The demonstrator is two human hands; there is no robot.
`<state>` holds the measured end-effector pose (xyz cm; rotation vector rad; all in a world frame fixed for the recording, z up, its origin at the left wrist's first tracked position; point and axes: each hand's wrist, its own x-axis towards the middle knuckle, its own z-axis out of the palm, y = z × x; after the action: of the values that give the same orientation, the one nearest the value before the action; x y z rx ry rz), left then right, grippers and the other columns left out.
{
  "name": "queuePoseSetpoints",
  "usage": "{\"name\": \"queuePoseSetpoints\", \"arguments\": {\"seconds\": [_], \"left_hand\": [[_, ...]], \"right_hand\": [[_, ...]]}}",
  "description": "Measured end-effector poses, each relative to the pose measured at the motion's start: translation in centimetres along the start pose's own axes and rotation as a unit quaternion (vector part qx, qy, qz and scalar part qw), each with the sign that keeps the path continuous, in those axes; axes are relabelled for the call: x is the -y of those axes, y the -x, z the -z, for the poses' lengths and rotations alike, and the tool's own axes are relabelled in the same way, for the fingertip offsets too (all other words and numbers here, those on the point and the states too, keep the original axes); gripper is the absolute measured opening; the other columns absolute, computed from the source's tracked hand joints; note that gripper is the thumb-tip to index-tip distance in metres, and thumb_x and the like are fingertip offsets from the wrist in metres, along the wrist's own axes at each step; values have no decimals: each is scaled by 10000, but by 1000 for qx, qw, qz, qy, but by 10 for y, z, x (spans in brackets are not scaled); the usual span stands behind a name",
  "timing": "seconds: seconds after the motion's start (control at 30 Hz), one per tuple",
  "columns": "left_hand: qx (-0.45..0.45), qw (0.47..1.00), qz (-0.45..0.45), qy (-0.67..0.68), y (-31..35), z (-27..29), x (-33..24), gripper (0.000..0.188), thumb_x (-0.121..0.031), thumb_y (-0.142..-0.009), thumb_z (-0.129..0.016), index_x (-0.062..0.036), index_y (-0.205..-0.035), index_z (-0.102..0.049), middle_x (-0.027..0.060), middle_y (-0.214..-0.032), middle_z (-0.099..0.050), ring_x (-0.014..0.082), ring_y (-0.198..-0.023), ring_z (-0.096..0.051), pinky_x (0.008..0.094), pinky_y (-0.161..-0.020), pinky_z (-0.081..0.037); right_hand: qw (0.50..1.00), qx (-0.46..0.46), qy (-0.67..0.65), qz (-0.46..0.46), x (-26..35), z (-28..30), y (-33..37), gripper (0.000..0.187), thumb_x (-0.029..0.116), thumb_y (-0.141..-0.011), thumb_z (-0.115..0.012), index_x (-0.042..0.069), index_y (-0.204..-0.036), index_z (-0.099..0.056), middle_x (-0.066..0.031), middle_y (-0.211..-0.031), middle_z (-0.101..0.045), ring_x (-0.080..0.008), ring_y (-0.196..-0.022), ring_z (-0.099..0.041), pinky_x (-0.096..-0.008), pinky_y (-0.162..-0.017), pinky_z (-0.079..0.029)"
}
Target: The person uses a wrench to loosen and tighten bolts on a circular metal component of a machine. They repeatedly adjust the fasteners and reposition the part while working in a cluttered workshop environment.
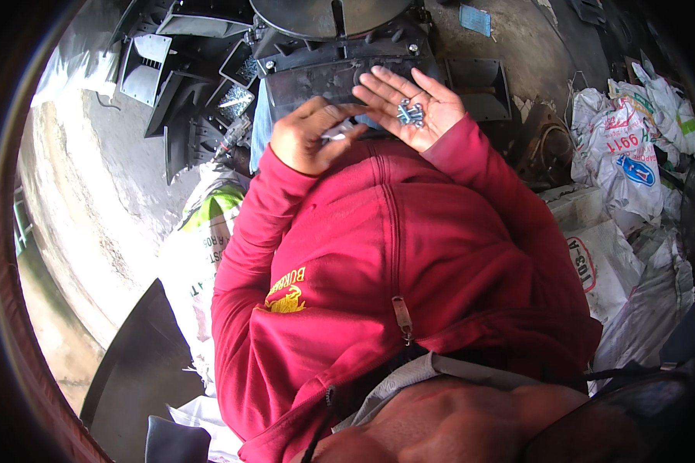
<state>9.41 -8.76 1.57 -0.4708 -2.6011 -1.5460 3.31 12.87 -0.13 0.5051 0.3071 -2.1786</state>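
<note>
My right hand (432, 116) is held palm up with its fingers stretched out. Several small silvery screws (411, 113) lie in a loose heap on its palm. Just to the left, my left hand (313, 135) has its fingers curled, thumb and forefinger pointing toward the right hand. Something pale shows between them, too small to make out. Beyond both hands stands a black part (309, 83) with bolts at its corners. A dark round plate (332, 15) sits above it at the far edge.
Open black boxes holding small metal hardware (235, 102) stand left of my left hand, beside a power tool (232, 137). More black housings (145, 69) are piled at the far left. White printed sacks (614, 147) crowd the right side. A blue piece (475, 20) lies on the floor.
</note>
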Motion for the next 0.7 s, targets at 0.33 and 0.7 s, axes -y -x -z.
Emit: {"name": "queuePoseSetpoints", "arguments": {"seconds": [0.33,0.7], "left_hand": [[61,993,-33,-94,-4,-21,-8,295,-63,-724,-756,-99,-1009,-686,95,-950,-657,244,-820,-692,312,-677,-560],[-137,953,155,221,-35,4,22,161,-50,-885,-646,15,-1033,-641,50,-747,-665,41,-505,-507,186,-460,-395]], "right_hand": [[995,11,72,-74,-17,-13,-6,503,387,-986,-393,27,-1327,-473,-121,-1355,-516,-256,-1229,-503,-435,-1056,-380],[932,115,319,124,-6,44,-39,283,196,-895,-646,85,-1155,-643,40,-779,-641,-60,-655,-549,-198,-601,-451]]}}
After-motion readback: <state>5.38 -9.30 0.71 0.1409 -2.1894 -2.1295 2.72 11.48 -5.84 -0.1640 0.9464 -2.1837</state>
